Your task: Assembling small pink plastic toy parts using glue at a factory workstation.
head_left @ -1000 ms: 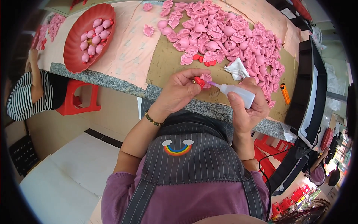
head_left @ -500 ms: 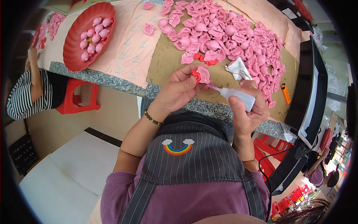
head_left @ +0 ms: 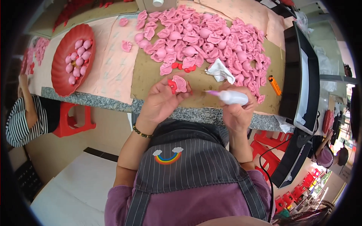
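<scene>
Between the fingertips of my left hand point(head_left: 159, 104) is a pink hollow shell piece point(head_left: 180, 83) with a ruffled rim, its open side up. A small red part point(head_left: 172, 86) sits against its left edge. My right hand point(head_left: 240, 113) is wrapped round a white squeeze bottle point(head_left: 235, 98) with a thin purple nozzle point(head_left: 212, 92). The nozzle points left toward the pink piece, with a gap between them. Just beyond my hands lie several small red pieces point(head_left: 187, 69) and a crumpled white cloth point(head_left: 218, 71), beside a large heap of pink shell pieces point(head_left: 205, 34).
A red scalloped tray point(head_left: 60, 75) holding round pink pieces stands at the left. An orange lighter point(head_left: 275, 85) lies right of the heap, near a black open case point(head_left: 292, 75). The granite edge point(head_left: 196, 115) runs before me. Another person point(head_left: 28, 113) sits at far left.
My right hand has drawn the bottle away, so its nozzle, which was close to the pink piece, is now apart from it. The pink piece is turned more upward. The whole view has shifted.
</scene>
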`<move>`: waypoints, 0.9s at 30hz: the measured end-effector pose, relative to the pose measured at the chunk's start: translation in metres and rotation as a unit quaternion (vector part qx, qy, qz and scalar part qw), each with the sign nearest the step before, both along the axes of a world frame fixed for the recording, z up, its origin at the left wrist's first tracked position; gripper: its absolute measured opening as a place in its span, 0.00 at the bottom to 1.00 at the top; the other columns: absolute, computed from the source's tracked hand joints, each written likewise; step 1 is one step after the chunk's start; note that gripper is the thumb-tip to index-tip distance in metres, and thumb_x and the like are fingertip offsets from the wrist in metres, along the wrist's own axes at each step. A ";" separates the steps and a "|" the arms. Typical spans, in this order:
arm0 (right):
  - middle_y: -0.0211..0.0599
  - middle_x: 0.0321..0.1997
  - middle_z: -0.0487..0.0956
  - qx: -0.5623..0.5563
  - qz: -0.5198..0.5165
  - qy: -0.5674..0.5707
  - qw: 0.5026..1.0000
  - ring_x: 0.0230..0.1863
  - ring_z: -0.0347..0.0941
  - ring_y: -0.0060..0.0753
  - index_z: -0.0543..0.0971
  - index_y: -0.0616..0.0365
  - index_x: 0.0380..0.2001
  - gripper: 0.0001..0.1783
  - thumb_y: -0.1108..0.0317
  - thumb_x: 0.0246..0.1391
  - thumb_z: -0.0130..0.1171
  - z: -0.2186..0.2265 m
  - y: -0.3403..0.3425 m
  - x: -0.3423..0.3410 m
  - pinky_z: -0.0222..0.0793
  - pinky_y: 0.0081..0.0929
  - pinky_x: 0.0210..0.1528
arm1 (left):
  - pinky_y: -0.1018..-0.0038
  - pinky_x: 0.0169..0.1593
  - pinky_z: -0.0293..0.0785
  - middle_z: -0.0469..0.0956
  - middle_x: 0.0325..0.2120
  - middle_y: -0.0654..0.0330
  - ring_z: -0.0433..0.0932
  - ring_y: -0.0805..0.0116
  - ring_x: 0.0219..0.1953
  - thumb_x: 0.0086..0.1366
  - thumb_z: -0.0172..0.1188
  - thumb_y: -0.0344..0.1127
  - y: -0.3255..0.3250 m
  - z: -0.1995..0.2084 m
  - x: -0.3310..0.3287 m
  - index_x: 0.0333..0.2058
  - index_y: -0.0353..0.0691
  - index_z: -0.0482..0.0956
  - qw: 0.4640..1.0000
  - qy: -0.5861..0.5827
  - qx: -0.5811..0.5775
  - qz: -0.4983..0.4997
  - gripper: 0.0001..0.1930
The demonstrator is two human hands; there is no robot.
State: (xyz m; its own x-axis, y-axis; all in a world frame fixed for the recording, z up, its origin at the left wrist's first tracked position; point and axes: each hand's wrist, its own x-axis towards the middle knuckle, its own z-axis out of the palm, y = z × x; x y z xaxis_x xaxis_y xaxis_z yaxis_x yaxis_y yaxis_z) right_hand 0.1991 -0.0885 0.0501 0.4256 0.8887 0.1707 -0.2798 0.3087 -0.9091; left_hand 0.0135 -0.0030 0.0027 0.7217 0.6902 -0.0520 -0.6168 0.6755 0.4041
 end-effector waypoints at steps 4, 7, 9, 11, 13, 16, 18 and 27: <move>0.38 0.25 0.76 -0.063 -0.022 0.012 0.998 0.27 0.72 0.29 0.72 0.62 0.32 0.20 0.70 0.34 0.69 -0.004 -0.016 0.009 0.67 0.23 0.35 | 0.66 0.49 0.65 0.71 0.41 0.56 0.69 0.60 0.46 0.57 0.57 0.42 0.010 -0.003 -0.003 0.49 0.36 0.66 0.986 -0.109 -0.124 -0.036 0.23; 0.38 0.25 0.76 -0.057 -0.029 -0.014 0.998 0.26 0.72 0.28 0.71 0.61 0.30 0.18 0.74 0.35 0.67 -0.008 -0.018 0.013 0.67 0.22 0.33 | 0.65 0.49 0.63 0.71 0.41 0.57 0.66 0.61 0.45 0.57 0.57 0.43 0.012 -0.003 -0.001 0.49 0.39 0.66 0.970 -0.181 -0.152 -0.060 0.23; 0.38 0.25 0.76 -0.057 -0.031 -0.031 0.997 0.26 0.72 0.27 0.70 0.61 0.29 0.17 0.76 0.35 0.67 -0.006 -0.017 0.010 0.66 0.21 0.32 | 0.65 0.49 0.62 0.69 0.40 0.58 0.64 0.61 0.44 0.57 0.57 0.44 0.011 -0.002 0.000 0.50 0.41 0.65 0.971 -0.171 -0.154 -0.066 0.24; 0.37 0.24 0.76 -0.110 -0.006 -0.077 0.991 0.27 0.71 0.25 0.69 0.61 0.27 0.14 0.81 0.36 0.63 -0.001 -0.017 0.009 0.65 0.19 0.31 | 0.67 0.47 0.61 0.68 0.38 0.60 0.63 0.62 0.42 0.57 0.57 0.45 0.008 0.002 0.003 0.49 0.41 0.66 0.963 -0.194 -0.179 -0.048 0.24; 0.36 0.24 0.75 -0.106 0.005 -0.099 0.989 0.27 0.70 0.23 0.69 0.61 0.27 0.13 0.81 0.37 0.62 -0.002 -0.015 0.007 0.64 0.18 0.30 | 0.69 0.44 0.60 0.66 0.36 0.63 0.61 0.65 0.40 0.55 0.59 0.45 0.009 0.008 0.004 0.47 0.42 0.68 0.967 -0.166 -0.189 -0.044 0.22; 0.34 0.24 0.74 -0.109 0.015 -0.163 0.980 0.27 0.69 0.21 0.69 0.62 0.25 0.10 0.83 0.39 0.59 -0.006 -0.008 0.001 0.63 0.17 0.29 | 0.71 0.42 0.59 0.65 0.33 0.66 0.60 0.68 0.37 0.54 0.60 0.44 0.010 0.007 0.004 0.44 0.42 0.71 0.966 -0.149 -0.210 -0.034 0.21; 0.32 0.23 0.74 -0.112 0.012 -0.198 0.974 0.27 0.69 0.21 0.70 0.62 0.25 0.09 0.83 0.40 0.58 -0.006 -0.002 -0.001 0.63 0.17 0.29 | 0.71 0.42 0.59 0.64 0.33 0.66 0.60 0.68 0.37 0.54 0.60 0.45 0.010 0.007 0.003 0.44 0.42 0.71 0.963 -0.153 -0.218 -0.032 0.21; 0.40 0.34 0.74 -0.073 -0.113 -0.706 0.695 0.33 0.71 0.40 0.74 0.63 0.31 0.16 0.82 0.31 0.58 0.002 0.030 0.021 0.66 0.28 0.31 | 0.68 0.46 0.61 0.67 0.37 0.59 0.62 0.62 0.40 0.56 0.58 0.46 0.007 0.006 0.006 0.45 0.38 0.67 0.964 -0.158 -0.207 -0.047 0.23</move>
